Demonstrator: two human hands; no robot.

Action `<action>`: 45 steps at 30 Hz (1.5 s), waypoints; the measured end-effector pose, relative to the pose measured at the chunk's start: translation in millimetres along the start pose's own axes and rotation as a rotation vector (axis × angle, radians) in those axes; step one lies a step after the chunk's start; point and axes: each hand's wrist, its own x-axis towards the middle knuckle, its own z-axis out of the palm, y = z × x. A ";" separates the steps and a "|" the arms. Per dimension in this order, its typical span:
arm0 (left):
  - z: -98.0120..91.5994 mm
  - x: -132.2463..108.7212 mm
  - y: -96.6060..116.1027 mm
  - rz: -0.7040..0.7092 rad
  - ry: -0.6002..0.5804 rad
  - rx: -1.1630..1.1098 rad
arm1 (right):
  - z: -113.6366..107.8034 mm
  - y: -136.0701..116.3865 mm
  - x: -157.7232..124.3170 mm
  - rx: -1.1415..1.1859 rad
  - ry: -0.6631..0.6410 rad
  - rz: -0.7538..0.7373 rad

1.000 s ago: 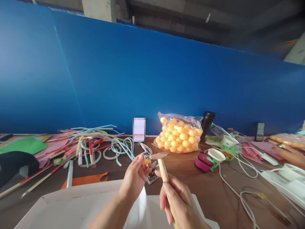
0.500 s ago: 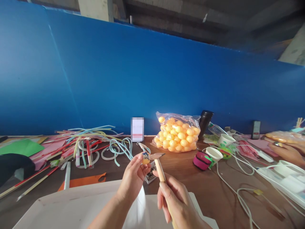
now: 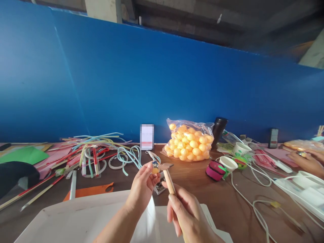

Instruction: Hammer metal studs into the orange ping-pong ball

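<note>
We find no text, label, brand or number that we can read. The small white card [image 3: 147, 136] standing on the tabletop [image 3: 192, 182] against the blue panel [image 3: 162, 84] is blurred, showing only a reddish band. The dark device [image 3: 273, 138] farther right is too small to read.

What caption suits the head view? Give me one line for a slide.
Left hand pinches an orange ball; right hand holds a wooden-handled hammer, head beside it, over a cluttered table.
</note>
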 end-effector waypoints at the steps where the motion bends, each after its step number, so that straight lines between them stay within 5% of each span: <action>1: 0.1 0.2 0.0 0.000 0.003 0.001 | 0.2 0.6 0.4 -0.018 0.004 0.014; 45: 0.5 0.5 2.1 -0.014 -0.030 -0.010 | -0.6 -2.4 1.0 0.047 -0.032 0.010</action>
